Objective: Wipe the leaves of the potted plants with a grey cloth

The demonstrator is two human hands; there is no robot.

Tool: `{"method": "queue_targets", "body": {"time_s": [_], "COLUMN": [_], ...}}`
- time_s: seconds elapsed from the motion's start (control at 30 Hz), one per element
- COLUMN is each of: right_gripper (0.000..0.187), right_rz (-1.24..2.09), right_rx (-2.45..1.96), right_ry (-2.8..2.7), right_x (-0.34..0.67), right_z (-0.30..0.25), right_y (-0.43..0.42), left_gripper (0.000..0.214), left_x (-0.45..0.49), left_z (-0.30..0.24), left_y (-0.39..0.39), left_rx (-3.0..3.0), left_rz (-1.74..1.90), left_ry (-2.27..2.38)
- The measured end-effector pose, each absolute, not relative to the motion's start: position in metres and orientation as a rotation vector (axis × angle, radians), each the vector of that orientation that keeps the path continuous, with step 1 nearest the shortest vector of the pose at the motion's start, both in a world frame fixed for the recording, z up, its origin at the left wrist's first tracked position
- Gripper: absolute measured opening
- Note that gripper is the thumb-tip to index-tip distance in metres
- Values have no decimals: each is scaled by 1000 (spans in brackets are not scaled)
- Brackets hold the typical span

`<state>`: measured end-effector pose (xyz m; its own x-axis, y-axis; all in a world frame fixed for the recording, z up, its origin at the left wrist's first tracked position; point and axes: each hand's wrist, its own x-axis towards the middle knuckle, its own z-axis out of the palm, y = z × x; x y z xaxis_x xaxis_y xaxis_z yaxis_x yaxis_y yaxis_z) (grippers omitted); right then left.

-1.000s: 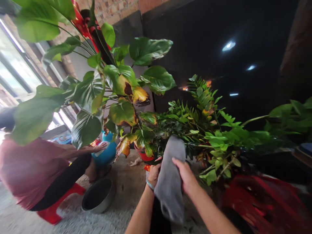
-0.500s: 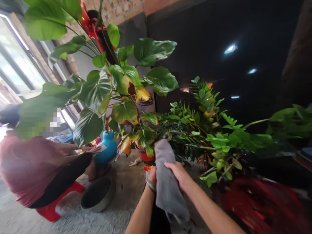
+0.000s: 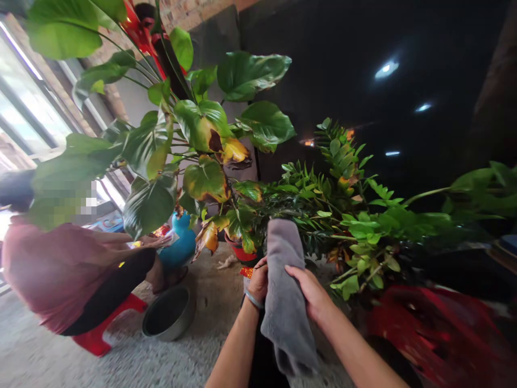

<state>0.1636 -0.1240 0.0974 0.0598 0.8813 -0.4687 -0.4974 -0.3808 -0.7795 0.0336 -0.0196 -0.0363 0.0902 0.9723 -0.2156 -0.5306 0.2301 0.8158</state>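
A long grey plush cloth (image 3: 287,291), which looks folded or rolled, stands up between my two hands, its lower end hanging loose over my lap. On its left side, my left hand (image 3: 258,279) has its fingers curled against the cloth, partly hidden behind it. My right hand (image 3: 309,288) grips the right edge, thumb lying across the front and the other fingers out of sight behind. A band circles my left wrist. Just beyond my left hand is a small shiny red-and-gold item (image 3: 246,272).
A large leafy plant (image 3: 205,180) in a red pot (image 3: 242,252) rises ahead; bushier plants (image 3: 363,231) spread to the right. A person (image 3: 60,269) sits at left on a red stool (image 3: 95,339), near a grey basin (image 3: 169,315) and a blue vessel (image 3: 180,242). A red plastic bag (image 3: 428,328) lies at right.
Both hands have risen slightly and shifted right with the grey cloth, which now stands more upright with a broader face toward me. The view has also shifted a little.
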Motion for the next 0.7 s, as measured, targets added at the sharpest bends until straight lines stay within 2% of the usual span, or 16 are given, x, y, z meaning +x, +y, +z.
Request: {"method": "queue_targets", "body": {"time_s": [0.13, 0.23, 0.3, 0.43, 0.5, 0.57, 0.7], "right_gripper": [33, 43, 39, 13, 10, 14, 33], "right_rz": [1521, 1256, 1112, 1335, 1487, 1648, 1461], "right_rx": [-1276, -1216, -1145, -1101, -1136, -1190, -1275], "right_ry": [-344, -408, -365, -175, -143, -81, -230], "right_x": [179, 189, 192, 187, 180, 176, 176], "right_z": [86, 104, 115, 113, 102, 91, 97], "right_y": [-153, -145, -120, -94, -112, -143, -173], "left_gripper": [40, 37, 33, 31, 35, 38, 41], "left_x": [33, 35, 36, 36, 33, 30, 29], "left_z": [-30, -24, -20, -16, -18, -22, -25], "left_y": [-15, -19, -23, -27, -26, -23, -21], "left_rx": [571, 536, 528, 545, 543, 548, 565], "left_rz": [1261, 1258, 1241, 1233, 1223, 1216, 1252], "left_ry": [904, 918, 898, 861, 868, 870, 872]}}
